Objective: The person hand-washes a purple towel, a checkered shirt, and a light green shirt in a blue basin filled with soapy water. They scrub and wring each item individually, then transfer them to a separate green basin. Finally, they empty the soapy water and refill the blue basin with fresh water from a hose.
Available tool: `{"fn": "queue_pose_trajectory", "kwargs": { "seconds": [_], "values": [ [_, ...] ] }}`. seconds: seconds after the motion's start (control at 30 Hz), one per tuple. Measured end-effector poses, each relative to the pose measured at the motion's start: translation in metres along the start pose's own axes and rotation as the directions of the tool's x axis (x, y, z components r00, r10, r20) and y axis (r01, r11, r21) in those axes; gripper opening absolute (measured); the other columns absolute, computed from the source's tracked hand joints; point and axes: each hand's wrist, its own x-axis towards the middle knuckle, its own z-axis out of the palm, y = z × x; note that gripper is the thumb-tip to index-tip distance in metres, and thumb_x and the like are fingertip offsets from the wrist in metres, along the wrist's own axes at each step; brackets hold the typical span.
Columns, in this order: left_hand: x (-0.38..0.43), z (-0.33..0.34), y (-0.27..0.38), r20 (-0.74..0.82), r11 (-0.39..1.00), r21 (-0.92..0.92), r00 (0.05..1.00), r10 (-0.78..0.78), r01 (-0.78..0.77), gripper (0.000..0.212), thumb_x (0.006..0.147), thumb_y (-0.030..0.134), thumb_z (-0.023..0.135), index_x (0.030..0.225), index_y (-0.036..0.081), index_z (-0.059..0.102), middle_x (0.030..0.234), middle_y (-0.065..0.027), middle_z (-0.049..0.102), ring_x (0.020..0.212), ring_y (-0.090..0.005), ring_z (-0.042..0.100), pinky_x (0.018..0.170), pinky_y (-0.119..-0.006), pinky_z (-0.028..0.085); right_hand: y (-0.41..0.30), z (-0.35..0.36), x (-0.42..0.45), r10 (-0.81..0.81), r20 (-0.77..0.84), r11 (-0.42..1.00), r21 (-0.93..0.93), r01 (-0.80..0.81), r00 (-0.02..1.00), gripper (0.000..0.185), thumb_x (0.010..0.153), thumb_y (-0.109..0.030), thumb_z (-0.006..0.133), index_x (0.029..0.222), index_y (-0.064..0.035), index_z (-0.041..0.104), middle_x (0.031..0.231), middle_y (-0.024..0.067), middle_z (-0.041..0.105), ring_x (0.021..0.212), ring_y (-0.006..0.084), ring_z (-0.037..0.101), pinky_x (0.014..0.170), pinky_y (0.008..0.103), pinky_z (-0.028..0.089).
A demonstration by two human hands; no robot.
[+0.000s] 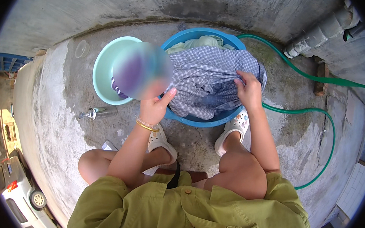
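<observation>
A blue-and-white checked cloth garment (pixel 205 77) lies bunched over a blue plastic tub (pixel 199 123), with part of it draped over the right rim. My right hand (pixel 250 91) pinches a fold on the garment's right side between thumb and fingers. At the left edge, my left hand (pixel 155 108) holds the cloth with its thumb against it; a blurred patch hides its fingers. Pale green cloth (pixel 204 42) shows behind the garment inside the tub. Beside the tub stands a mint-green basin (pixel 102 73), with purple-and-white material (pixel 119 90) partly visible under the blur.
A clear pump bottle (pixel 101 112) lies on the concrete floor, and a clear plastic cup (pixel 82 49) is farther back. The green hose (pixel 293 66) curves along the right. A brick (pixel 321 79) sits near a wall pipe (pixel 321 32). My white clogs (pixel 162 142) flank the tub's front.
</observation>
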Motion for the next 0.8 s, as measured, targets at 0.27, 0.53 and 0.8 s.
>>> {"fn": "queue_pose_trajectory", "kwargs": {
  "seconds": [0.27,0.53,0.8],
  "values": [
    [0.029,-0.02,-0.016,0.1,0.997,0.042,0.993,-0.07,0.066,0.018,0.091,0.02,0.046,0.093,0.002,0.044,0.075,-0.0026,0.047,0.068,-0.0117,0.044,0.065,-0.024,0.038,-0.027,-0.071,0.016,0.007,-0.084,0.95,0.311,0.019,0.996,0.01,0.075,-0.007,0.061,0.081,-0.0002,0.06,0.079,0.0057,0.05,0.076,0.0186,0.05,0.07,0.0278,0.04],
    [0.007,0.06,-0.056,0.256,0.463,0.876,0.945,-0.204,-0.137,0.096,0.066,0.035,0.071,0.14,0.023,0.01,0.129,-0.0239,0.025,0.12,-0.0426,0.028,0.089,-0.058,0.032,-0.006,0.032,0.009,-0.023,0.458,0.969,-0.208,0.132,0.889,0.099,0.054,-0.051,0.074,0.135,-0.0188,0.028,0.144,0.0219,0.006,0.13,0.0461,0.008,0.098,0.061,0.016],
    [0.024,0.094,-0.098,0.4,0.309,0.911,0.763,-0.507,-0.272,0.071,0.08,0.01,0.052,0.139,0.031,0.017,0.127,-0.0133,0.037,0.119,-0.0326,0.032,0.087,-0.056,0.032,0.003,0.091,0.005,0.313,0.725,0.641,-0.638,0.426,0.614,0.101,0.066,-0.059,0.061,0.141,-0.018,0.008,0.145,0.0168,0.006,0.129,0.0491,-0.003,0.094,0.0693,0.006]
  ]
}}
